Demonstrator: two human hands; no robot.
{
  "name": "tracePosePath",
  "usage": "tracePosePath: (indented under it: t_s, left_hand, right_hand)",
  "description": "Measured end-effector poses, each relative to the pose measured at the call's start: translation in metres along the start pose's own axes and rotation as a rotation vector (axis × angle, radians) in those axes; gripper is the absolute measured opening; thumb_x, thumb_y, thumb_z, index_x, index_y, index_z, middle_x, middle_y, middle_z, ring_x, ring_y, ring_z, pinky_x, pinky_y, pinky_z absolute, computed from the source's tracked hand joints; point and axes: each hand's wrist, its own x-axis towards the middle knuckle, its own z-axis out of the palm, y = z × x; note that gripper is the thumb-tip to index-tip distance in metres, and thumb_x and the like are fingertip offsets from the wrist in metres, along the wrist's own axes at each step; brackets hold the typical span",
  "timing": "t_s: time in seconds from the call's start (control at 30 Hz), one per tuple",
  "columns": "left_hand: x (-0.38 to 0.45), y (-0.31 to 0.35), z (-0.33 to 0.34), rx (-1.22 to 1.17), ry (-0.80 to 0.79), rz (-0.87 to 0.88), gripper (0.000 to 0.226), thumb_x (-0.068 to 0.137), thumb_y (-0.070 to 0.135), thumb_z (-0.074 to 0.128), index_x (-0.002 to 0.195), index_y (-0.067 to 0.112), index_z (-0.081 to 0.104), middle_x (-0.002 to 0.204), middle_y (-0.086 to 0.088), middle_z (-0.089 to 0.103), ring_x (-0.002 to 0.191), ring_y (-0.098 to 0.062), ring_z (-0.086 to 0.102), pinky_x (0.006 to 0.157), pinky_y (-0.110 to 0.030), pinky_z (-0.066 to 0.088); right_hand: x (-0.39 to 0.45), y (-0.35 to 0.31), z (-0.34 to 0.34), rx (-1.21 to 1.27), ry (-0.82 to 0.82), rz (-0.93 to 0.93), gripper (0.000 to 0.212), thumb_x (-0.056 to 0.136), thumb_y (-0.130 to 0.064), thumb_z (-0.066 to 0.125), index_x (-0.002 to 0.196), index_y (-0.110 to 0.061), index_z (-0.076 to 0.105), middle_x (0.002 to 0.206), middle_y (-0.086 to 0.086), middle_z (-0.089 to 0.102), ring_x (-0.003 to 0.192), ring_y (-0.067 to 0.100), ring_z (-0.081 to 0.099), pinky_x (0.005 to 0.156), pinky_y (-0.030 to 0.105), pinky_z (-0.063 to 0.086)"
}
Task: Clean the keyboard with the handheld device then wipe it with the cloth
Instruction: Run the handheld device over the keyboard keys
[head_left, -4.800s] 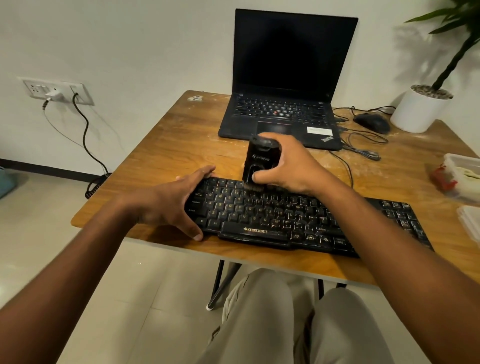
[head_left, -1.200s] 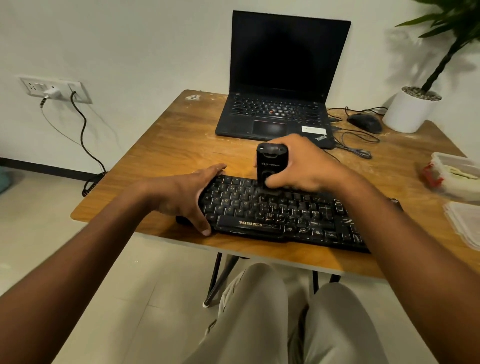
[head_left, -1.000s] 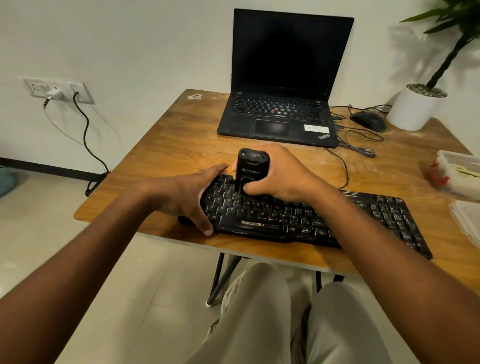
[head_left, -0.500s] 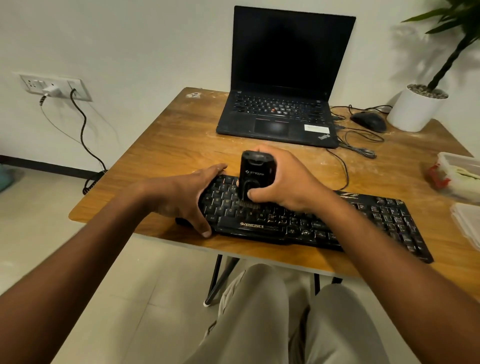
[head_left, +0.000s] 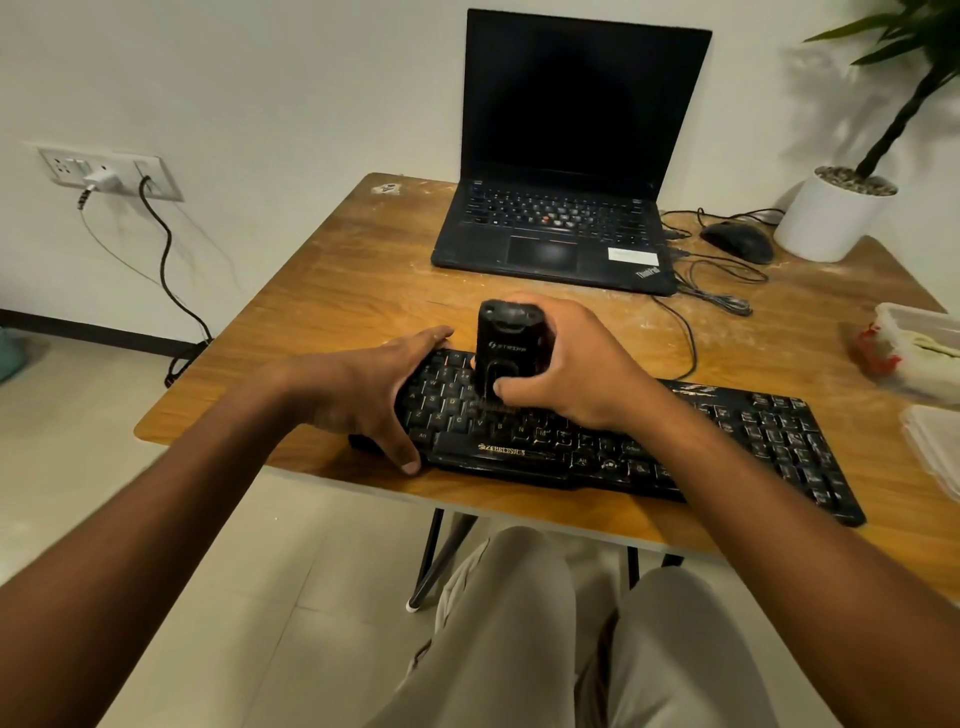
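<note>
Black keyboard (head_left: 649, 441) lies along the near edge of the wooden tabletop (head_left: 363, 270), and my left hand (head_left: 374, 395) clamps its left end, thumb hooked over the front edge. My right hand (head_left: 566, 369) wraps around the black handheld device (head_left: 506, 348), standing it upright with its brush end on the left-centre keys. I judge I'm partway through this first stage; the right half looks untouched, and wiping is still to come, with no cloth I can identify
</note>
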Motion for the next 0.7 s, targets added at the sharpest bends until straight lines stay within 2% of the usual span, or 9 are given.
tracePosePath:
  t_s: [0.1, 0.17, 0.33, 0.43, 0.53, 0.63, 0.7]
  left_hand:
    - [0.0, 0.0, 0.0, 0.0, 0.0, -0.001, 0.153, 0.053, 0.024, 0.101, 0.157, 0.051, -0.009, 0.162, 0.005, 0.025, 0.133, -0.015, 0.038, 0.113, -0.037, 0.04]
    - [0.0, 0.0, 0.0, 0.007, 0.004, 0.002, 0.153, 0.053, 0.026, 0.101, 0.158, 0.051, -0.009, 0.162, 0.005, 0.025, 0.133, -0.014, 0.037, 0.114, -0.037, 0.039]
    - [0.001, 0.0, 0.0, 0.007, -0.006, 0.005, 0.153, 0.054, 0.027, 0.101, 0.157, 0.051, -0.01, 0.163, 0.005, 0.024, 0.134, -0.016, 0.036, 0.115, -0.039, 0.038]
    - [0.002, -0.003, 0.001, 0.0, -0.008, 0.012, 0.154, 0.052, 0.027, 0.101, 0.157, 0.051, -0.009, 0.162, 0.006, 0.024, 0.134, -0.015, 0.036, 0.115, -0.037, 0.037]
    - [0.005, -0.006, 0.001, 0.001, -0.01, 0.017, 0.155, 0.051, 0.029, 0.101, 0.157, 0.051, -0.01, 0.162, 0.005, 0.024, 0.135, -0.015, 0.036, 0.114, -0.034, 0.037]
    - [0.006, -0.007, 0.001, 0.012, -0.013, 0.018, 0.154, 0.053, 0.027, 0.101, 0.157, 0.05, -0.01, 0.162, 0.006, 0.024, 0.133, -0.012, 0.035, 0.109, -0.029, 0.037]
    - [0.005, -0.007, 0.001, 0.015, -0.006, 0.017, 0.154, 0.053, 0.027, 0.101, 0.158, 0.05, -0.01, 0.162, 0.006, 0.024, 0.134, -0.012, 0.035, 0.11, -0.031, 0.038]
  right_hand:
    - [0.007, 0.009, 0.0, -0.043, 0.043, 0.03, 0.053, 0.075, -0.012, 0.086, 0.118, -0.028, 0.06, 0.108, -0.01, 0.067, 0.101, 0.007, 0.065, 0.082, 0.021, 0.057]
    - [0.015, 0.015, -0.001, -0.04, 0.083, 0.055, 0.053, 0.075, -0.012, 0.086, 0.116, -0.029, 0.058, 0.109, -0.009, 0.067, 0.102, 0.011, 0.065, 0.079, 0.018, 0.056]
    - [0.015, 0.016, -0.013, 0.056, 0.151, 0.089, 0.059, 0.075, -0.007, 0.085, 0.118, -0.031, 0.054, 0.109, -0.014, 0.064, 0.1, 0.003, 0.062, 0.07, 0.007, 0.049]
    - [-0.002, 0.011, -0.027, 0.078, 0.102, 0.098, 0.058, 0.075, -0.004, 0.086, 0.113, -0.035, 0.053, 0.105, -0.016, 0.064, 0.092, -0.008, 0.062, 0.068, 0.004, 0.049]
    - [-0.013, 0.01, -0.024, 0.056, -0.021, 0.103, 0.057, 0.075, -0.004, 0.085, 0.103, -0.042, 0.054, 0.105, -0.014, 0.066, 0.09, -0.01, 0.063, 0.073, 0.01, 0.053]
    - [-0.005, 0.016, -0.016, -0.002, 0.026, 0.099, 0.057, 0.074, -0.01, 0.087, 0.106, -0.044, 0.054, 0.112, -0.012, 0.067, 0.104, 0.003, 0.063, 0.086, 0.019, 0.053]
    - [0.002, 0.021, -0.014, -0.026, 0.062, 0.098, 0.056, 0.074, -0.013, 0.087, 0.113, -0.037, 0.056, 0.112, -0.011, 0.067, 0.104, 0.005, 0.063, 0.086, 0.021, 0.055]
